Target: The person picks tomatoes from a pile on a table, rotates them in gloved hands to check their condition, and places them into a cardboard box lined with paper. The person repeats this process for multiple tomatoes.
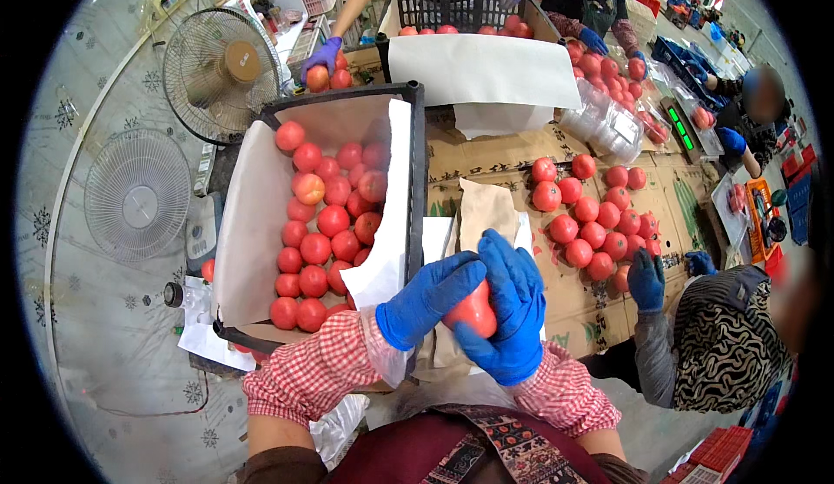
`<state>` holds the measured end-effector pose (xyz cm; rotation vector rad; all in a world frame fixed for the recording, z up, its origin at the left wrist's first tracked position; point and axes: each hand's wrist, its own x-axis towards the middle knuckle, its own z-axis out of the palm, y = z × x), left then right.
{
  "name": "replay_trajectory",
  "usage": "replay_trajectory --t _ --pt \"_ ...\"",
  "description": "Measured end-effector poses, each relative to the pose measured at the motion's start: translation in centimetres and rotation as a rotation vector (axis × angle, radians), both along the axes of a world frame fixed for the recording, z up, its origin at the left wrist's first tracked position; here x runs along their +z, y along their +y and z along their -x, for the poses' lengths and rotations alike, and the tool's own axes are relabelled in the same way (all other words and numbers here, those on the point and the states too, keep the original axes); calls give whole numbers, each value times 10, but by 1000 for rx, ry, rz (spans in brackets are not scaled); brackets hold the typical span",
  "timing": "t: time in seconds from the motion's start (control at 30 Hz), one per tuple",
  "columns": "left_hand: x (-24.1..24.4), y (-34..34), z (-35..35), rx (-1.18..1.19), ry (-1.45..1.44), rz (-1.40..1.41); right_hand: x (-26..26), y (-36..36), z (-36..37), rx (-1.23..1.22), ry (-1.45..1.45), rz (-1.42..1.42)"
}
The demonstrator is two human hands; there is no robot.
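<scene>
Both of my hands, in blue gloves with red checked sleeves above them, are around one red tomato in front of my body. My left hand covers its upper left side with bent fingers. My right hand cups it from the right and below, thumb across its lower side. Under them lie sheets of brown paper and white paper. To the left stands a black plastic crate, lined with paper and holding many tomatoes. Right of my hands, many loose tomatoes lie on flattened cardboard.
A second paper-lined crate stands beyond, with a co-worker's purple-gloved hands near it. Another person's blue-gloved hand is beside the loose tomatoes. Clear plastic packs and a lit scale lie at upper right. A fan stands left.
</scene>
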<state>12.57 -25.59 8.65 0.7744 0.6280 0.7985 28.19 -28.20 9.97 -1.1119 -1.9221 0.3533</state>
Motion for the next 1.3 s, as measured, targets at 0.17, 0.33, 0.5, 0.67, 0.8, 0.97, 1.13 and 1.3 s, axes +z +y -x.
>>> replay_trajectory --t 0.17,0.33,0.5,0.67,0.8,0.97,1.13,1.3 --pt "-18 -1 -7 -57 -39 129 -10 13 -7 225 487 525" --pt "-13 2 -15 -52 264 -100 -37 9 -14 190 885 926" --pt "6 0 -18 -90 329 -143 -40 -3 -14 151 992 816" --pt "-23 -1 -14 -50 297 88 -46 -1 -4 113 1188 631" --pt "-23 -3 -17 9 260 -340 -51 3 -1 63 1082 512" --pt "11 -5 -15 -46 719 -696 -53 2 6 121 1106 477" --pt "7 -7 -15 2 704 -725 -47 -1 8 116 1190 615" --pt "-9 -3 -18 145 251 128 -61 -3 0 235 1171 742"
